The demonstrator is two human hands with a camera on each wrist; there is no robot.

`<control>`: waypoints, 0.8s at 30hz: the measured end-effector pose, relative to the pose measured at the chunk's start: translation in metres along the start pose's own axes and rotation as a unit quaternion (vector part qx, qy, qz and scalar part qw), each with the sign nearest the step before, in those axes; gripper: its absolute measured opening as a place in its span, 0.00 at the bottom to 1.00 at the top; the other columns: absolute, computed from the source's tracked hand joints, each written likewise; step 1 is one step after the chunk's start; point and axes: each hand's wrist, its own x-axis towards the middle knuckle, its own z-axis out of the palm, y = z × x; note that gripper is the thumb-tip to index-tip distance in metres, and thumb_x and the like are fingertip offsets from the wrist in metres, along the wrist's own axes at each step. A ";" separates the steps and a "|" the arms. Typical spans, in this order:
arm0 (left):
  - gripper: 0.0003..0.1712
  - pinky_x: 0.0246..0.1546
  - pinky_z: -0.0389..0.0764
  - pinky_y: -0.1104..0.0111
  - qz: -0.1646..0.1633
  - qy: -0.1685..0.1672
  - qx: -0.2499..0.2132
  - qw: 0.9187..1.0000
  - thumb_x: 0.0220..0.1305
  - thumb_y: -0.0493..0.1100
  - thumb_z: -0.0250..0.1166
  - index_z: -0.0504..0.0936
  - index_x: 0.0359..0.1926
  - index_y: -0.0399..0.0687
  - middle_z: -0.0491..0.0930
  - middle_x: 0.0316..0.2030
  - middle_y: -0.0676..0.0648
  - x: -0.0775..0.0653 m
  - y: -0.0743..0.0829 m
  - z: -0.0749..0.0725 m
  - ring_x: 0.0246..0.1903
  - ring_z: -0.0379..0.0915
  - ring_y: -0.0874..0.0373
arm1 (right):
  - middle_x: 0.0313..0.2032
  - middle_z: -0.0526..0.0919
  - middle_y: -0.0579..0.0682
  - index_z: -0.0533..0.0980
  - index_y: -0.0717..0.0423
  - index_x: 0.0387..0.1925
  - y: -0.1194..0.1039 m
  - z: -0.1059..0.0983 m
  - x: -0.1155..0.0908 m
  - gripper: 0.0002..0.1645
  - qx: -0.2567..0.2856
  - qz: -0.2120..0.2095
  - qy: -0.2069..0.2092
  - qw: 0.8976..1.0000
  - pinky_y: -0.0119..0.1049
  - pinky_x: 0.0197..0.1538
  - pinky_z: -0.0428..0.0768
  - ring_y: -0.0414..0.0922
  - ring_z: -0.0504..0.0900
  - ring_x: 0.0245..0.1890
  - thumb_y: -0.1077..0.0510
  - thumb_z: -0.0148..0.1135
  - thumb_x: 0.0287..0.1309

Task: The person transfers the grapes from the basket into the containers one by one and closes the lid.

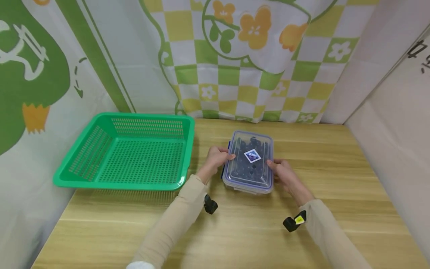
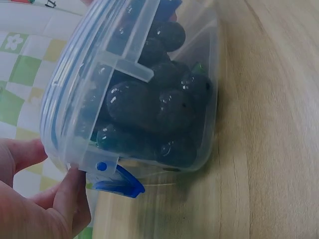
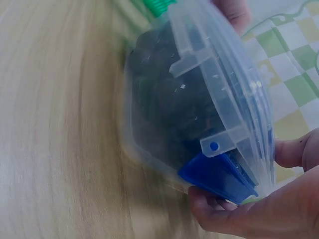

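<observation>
A clear plastic food container [image 1: 250, 179] with a blue-edged lid and a diamond-shaped label stands on the wooden table. Through its wall show dark, round, grape-like fruits [image 2: 172, 109]. My left hand [image 1: 216, 158] grips the left side, thumb on the lid's edge and fingers beneath the rim. A blue latch [image 2: 119, 184] juts outward beside those fingers. On the opposite side, my right hand [image 1: 285, 173] holds the container, its thumb at the lid. In the right wrist view, one fingertip lies against the lower end of another blue latch [image 3: 217, 177], which slants away from the wall.
Left of the container, a green plastic basket [image 1: 144, 185] with slotted walls sits on the table [image 1: 336, 168]. A checked, flowered curtain [image 1: 228, 78] hangs along the back edge. Pale fabric walls [image 1: 399, 112] flank both sides.
</observation>
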 end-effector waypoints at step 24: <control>0.18 0.33 0.79 0.70 0.019 0.003 0.071 0.997 0.52 0.33 0.64 0.76 0.45 0.27 0.80 0.41 0.35 -0.003 0.002 0.005 0.29 0.76 0.56 | 0.46 0.76 0.67 0.65 0.79 0.55 -0.011 0.012 -0.001 0.25 -0.176 -0.034 0.097 0.979 0.39 0.46 0.79 0.46 0.78 0.38 0.61 0.47 0.65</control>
